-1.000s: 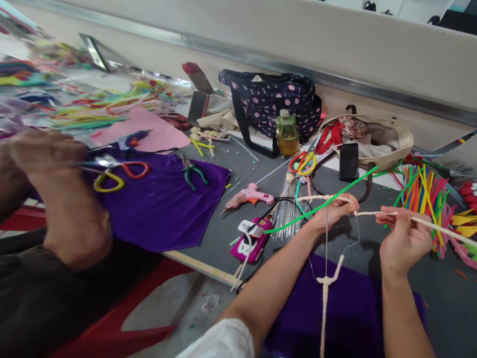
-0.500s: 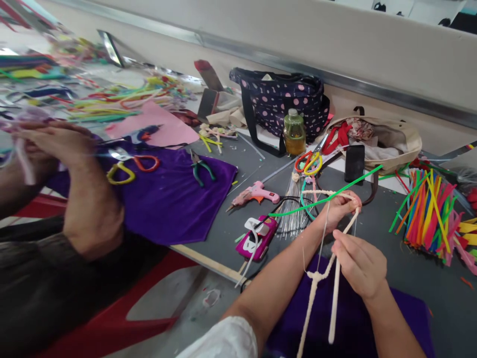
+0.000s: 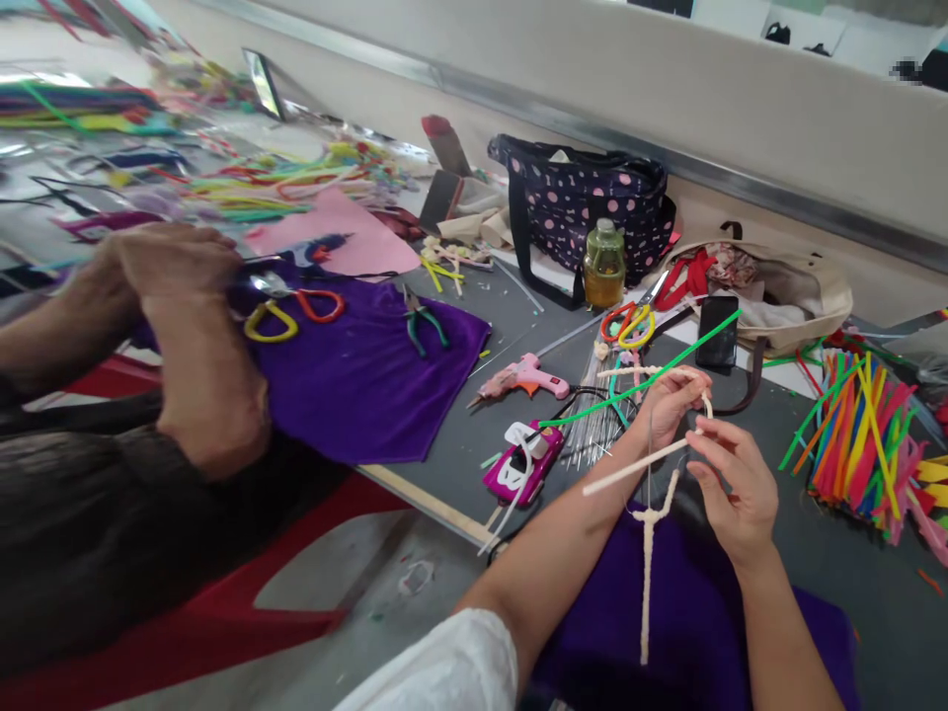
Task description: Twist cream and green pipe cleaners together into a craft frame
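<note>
My left hand (image 3: 671,403) is closed in a pinch on a cream pipe cleaner (image 3: 647,592), part of a twisted, branched piece with thin bare wire. The twisted stem hangs down below my hands. A straight cream end (image 3: 629,469) points left across my left forearm, with my right hand (image 3: 737,484) pinching it near the bend. Across my left hand runs a green pipe cleaner (image 3: 614,397); whether the fingers hold it is unclear. Under my hands lies a dark purple cloth (image 3: 696,612).
A pink glue gun (image 3: 529,377), a magenta device (image 3: 524,464), wires (image 3: 592,439) and scissors (image 3: 629,324) lie near my left hand. Bright pipe cleaners (image 3: 859,434) are at right. Behind stand a bottle (image 3: 604,265) and dotted bag (image 3: 585,202). A co-worker's hands (image 3: 174,262) are at left.
My right hand has moved slightly up, and the straight cream end has swung from hanging down to pointing left. The view has shifted a little. The co-worker's hands have moved right.
</note>
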`<state>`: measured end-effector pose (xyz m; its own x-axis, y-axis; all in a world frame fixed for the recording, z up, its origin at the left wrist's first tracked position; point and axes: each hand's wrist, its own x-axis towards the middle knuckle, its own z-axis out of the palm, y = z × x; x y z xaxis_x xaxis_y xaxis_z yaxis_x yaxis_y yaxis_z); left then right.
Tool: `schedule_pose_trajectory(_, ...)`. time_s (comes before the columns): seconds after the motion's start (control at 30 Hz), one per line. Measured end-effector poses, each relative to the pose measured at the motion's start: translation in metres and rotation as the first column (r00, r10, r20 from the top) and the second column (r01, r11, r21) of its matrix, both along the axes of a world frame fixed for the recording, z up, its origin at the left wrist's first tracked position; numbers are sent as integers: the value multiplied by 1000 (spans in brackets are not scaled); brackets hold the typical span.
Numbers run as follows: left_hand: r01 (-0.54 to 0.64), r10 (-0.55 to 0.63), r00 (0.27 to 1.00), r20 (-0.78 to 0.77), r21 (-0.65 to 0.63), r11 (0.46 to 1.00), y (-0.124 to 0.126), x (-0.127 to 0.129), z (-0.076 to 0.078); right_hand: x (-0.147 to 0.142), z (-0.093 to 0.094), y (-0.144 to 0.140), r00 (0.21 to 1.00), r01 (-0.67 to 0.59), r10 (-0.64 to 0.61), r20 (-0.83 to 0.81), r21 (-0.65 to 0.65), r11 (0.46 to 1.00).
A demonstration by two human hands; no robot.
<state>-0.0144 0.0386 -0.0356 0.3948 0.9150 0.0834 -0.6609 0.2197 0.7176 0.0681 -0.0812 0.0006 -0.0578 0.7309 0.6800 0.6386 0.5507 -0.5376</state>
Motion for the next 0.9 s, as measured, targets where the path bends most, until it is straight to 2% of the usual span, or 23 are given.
schedule_pose_trajectory(0.17,-66,66,998,-12,21,998,3,0,-2,1,-5,2,999,-24,20,-46,-95,995)
schedule_pose_trajectory(0.27,-107,108,994,-25,22,994,2,0,-1,0,-6,3,981,-69,38,-188,-163,984)
schedule_pose_trajectory(0.4,-128,127,991,-37,-18,992,1,-1,1,4,-7,7,907,-101,-2,-422,-221,970)
schedule_pose_trajectory(0.47,-126,125,992,-31,-28,992,1,-1,2,6,-6,8,883,-99,-21,-469,-230,968)
schedule_pose_trajectory(0.57,-108,107,994,-31,-36,993,0,-1,2,8,-3,9,893,-37,-69,-445,-225,974)
schedule_pose_trajectory(0.73,-91,90,995,-49,-29,995,-1,1,1,4,3,5,912,107,-157,-379,-148,983)
schedule_pose_trajectory(0.9,-75,73,995,-61,-27,997,-2,2,2,1,0,4,930,242,-248,-271,-55,969)
